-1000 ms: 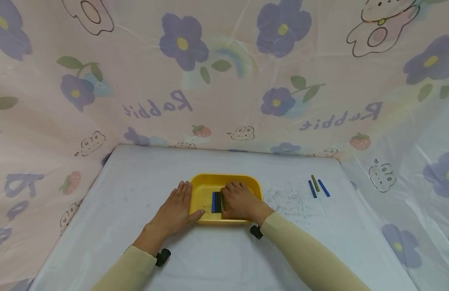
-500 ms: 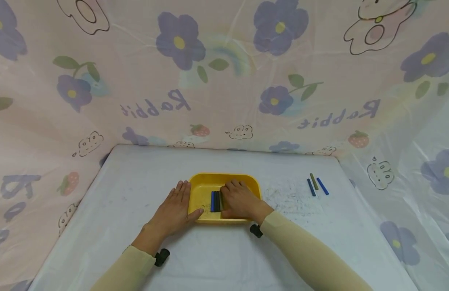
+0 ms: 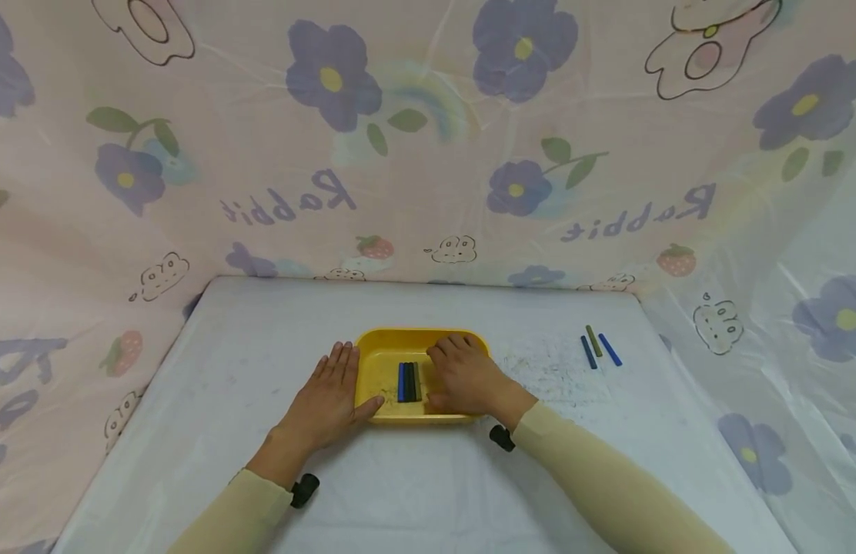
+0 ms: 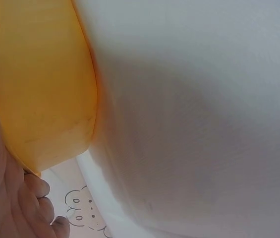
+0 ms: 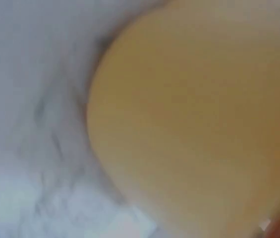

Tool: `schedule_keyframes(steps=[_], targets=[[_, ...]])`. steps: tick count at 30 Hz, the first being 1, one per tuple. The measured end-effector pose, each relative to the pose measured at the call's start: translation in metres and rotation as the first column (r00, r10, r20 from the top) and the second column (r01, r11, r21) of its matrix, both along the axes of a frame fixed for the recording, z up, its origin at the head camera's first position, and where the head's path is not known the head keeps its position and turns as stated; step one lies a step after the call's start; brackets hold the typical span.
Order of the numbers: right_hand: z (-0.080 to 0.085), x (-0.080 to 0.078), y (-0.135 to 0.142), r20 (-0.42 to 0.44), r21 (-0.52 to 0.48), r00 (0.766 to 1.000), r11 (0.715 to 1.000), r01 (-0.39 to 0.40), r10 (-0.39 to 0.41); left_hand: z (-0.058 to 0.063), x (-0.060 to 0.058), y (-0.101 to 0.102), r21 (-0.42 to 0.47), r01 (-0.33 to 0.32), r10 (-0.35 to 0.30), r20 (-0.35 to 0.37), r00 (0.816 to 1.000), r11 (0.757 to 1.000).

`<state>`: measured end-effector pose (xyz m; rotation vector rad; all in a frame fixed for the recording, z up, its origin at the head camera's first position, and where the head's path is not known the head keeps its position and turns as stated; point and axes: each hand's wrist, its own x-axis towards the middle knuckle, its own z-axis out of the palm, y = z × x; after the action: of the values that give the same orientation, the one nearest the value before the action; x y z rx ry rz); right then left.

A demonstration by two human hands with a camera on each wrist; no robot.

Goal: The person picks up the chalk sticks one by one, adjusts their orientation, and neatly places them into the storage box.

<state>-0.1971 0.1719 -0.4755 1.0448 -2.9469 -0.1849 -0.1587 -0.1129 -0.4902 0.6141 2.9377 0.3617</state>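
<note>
A shallow yellow tray (image 3: 421, 419) sits mid-table in the head view. Inside it several crayons (image 3: 409, 382) lie side by side in a tight row: blue at the left, dark ones in the middle, olive at the right. My left hand (image 3: 324, 404) rests with straight fingers along the tray's left rim, its thumb over the front corner. My right hand (image 3: 469, 377) hovers over the tray's right part, fingers loosely bent, a small gap between it and the olive crayon. The left wrist view has the tray's outer wall (image 4: 45, 89) beside the palm; the right wrist view is blurred.
To the right on the white-covered table (image 3: 372, 492) lie a dark blue crayon (image 3: 589, 352), an olive crayon (image 3: 593, 341) and a brighter blue crayon (image 3: 610, 349). Dark scribble marks cover the cloth between them and the tray. A patterned curtain (image 3: 414, 177) closes off the back and sides.
My right hand has drawn away to the right from the olive crayon at the row's end, leaving it in full view. The left hand stays at the tray's rim.
</note>
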Motion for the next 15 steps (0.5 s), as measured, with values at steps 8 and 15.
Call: schedule_keyframes(steps=[8,15], targets=[[0.033,-0.006,0.043,-0.110,-0.075,0.993,0.997,0.025,-0.033,-0.001,0.001,0.000,0.011,0.003,-0.003,-0.006,1.000,1.000],[0.051,-0.015,0.113,-0.208,-0.088,0.972,0.992,0.091,-0.108,0.000,0.001,0.001,0.024,0.001,-0.001,0.009,1.000,1.000]])
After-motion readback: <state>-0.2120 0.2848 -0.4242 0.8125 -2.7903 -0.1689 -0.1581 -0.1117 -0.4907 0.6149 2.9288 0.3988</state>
